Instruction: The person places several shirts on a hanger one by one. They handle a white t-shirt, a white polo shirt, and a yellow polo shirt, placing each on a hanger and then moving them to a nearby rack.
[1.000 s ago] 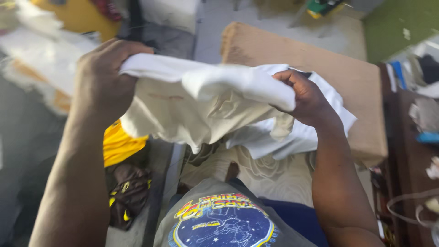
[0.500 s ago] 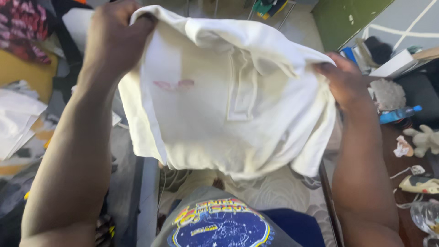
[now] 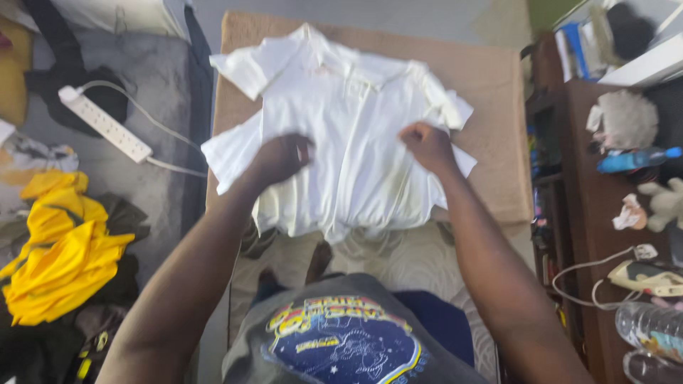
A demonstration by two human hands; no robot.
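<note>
Lowest in the frame is the person's own grey T-shirt with a round blue print, and from it both forearms reach up toward the middle of the picture. The left hand (image 3: pixel 281 158) rests on the white polo shirt (image 3: pixel 348 135) at centre left, fingers curled down into the cloth; whether they pinch a fold or only press is not clear from this angle. The right hand (image 3: pixel 427 146) sits at centre right on the same shirt, near its side seam, fingers bent and knuckles up, again either pressing or lightly nipping the fabric, and I cannot tell which.

The shirt lies face up on a tan padded bench (image 3: pixel 491 107) that fills the upper middle of the frame, collar toward the top edge, sleeves spread to the upper left and right, and the hem drooping over the bench's near edge. The step in hand looks like flattening the garment after laying it out. The cloth between the hands is creased, so a next move would likely call for both palms to sweep outward and for the hanging hem to be drawn up onto the bench.

At the left edge a yellow garment (image 3: pixel 60 249) is heaped on the floor, and above it, in the upper left, lies a white power strip (image 3: pixel 103 122) with its cable. Down the right edge runs a dark wooden shelf (image 3: pixel 590 235) carrying a blue bottle (image 3: pixel 637 159), a soft toy (image 3: pixel 665 203) and other clutter.
</note>
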